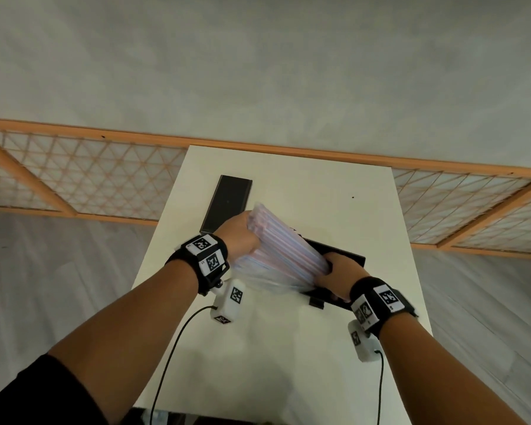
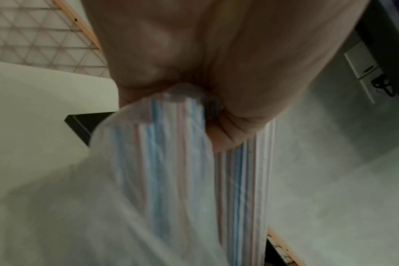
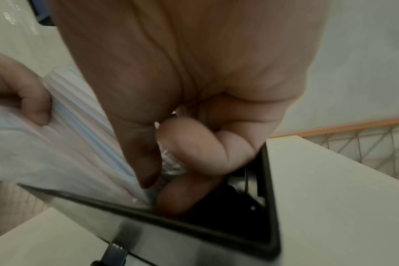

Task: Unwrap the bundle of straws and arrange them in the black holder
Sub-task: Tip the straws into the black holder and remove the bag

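the bundle of straws (image 1: 284,240), still partly in its clear plastic wrap (image 1: 267,279), slants over the middle of the tabletop (image 1: 334,185), lower end in the black holder (image 1: 351,256). the left hand (image 1: 238,236) clasps the upper end; the right hand (image 1: 339,269) pinches the lower end at the holder's mouth. the bundle looks light, stiff lengthwise and slippery in film, so it is best gripped round its girth, near the ends.

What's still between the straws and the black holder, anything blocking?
Only the clear wrapper, still around the straws. Both the left hand and the right hand grip the bundle, its lower end already at the open holder. Nothing else visible.
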Demonstrator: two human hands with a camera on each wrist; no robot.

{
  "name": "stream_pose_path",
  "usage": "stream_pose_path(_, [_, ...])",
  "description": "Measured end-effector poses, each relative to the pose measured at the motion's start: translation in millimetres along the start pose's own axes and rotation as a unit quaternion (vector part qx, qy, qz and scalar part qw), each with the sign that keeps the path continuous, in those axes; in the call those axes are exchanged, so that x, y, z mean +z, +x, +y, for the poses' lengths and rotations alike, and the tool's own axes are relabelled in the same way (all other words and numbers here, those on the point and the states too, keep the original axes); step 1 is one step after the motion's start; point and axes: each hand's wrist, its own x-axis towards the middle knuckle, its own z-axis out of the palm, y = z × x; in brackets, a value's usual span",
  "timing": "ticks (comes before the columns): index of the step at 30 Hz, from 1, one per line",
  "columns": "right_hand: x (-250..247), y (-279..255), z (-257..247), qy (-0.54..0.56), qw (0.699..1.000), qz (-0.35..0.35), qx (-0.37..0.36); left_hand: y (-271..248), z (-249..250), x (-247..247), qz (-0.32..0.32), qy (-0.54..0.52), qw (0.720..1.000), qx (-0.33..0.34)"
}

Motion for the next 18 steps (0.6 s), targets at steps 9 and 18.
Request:
stream_pose_path(9, [18.9, -15.9, 3.0, -0.047, 0.999, 0.012, -0.025, -31.1, -28.1, 9.7, 0.017, -0.021, 0.999, -0.031])
stream_pose_path(18, [6.1, -7.6, -5.8, -0.065, 0.991, 0.063, -0.095, -28.0, -27.7, 5.3, 0.034, -0.023, 0.999, -0.036])
